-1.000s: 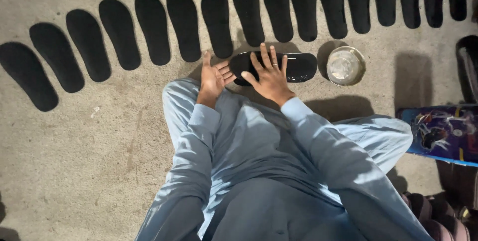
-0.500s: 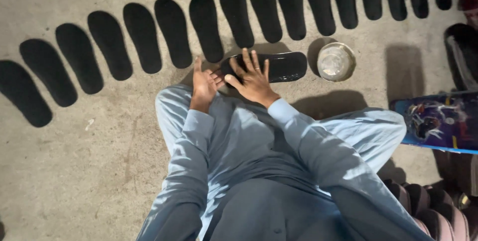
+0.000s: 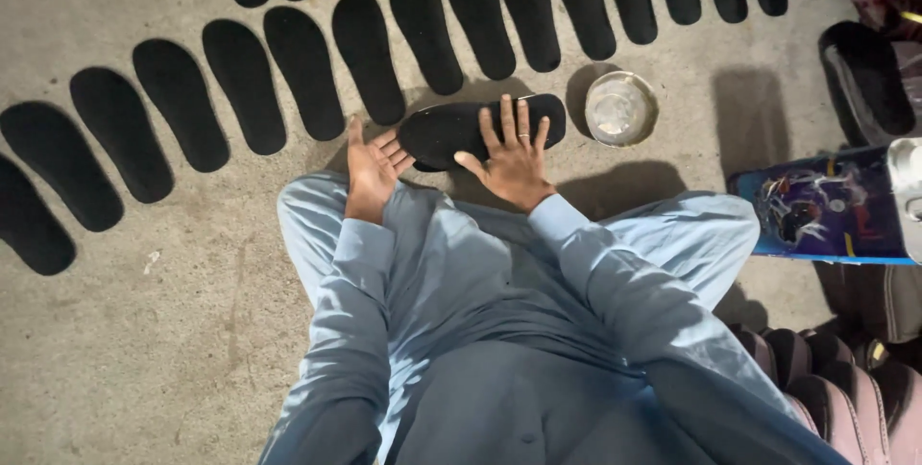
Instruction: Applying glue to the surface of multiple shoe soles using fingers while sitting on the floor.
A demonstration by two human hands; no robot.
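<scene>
Concrete floor (image 3: 125,359) carries rows of black soles. Right hand (image 3: 514,162) presses flat, fingers spread, on one black sole (image 3: 451,129); left hand (image 3: 370,167) steadies its end, open. Next probably needs firm, even pressure.

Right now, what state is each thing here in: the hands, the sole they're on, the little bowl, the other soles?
Right hand: open, flat on the sole.
Left hand: open, at the sole's end.
Sole: lying flat.
Bowl: upright, uncovered.
Other soles: laid out in rows on the floor.
</scene>
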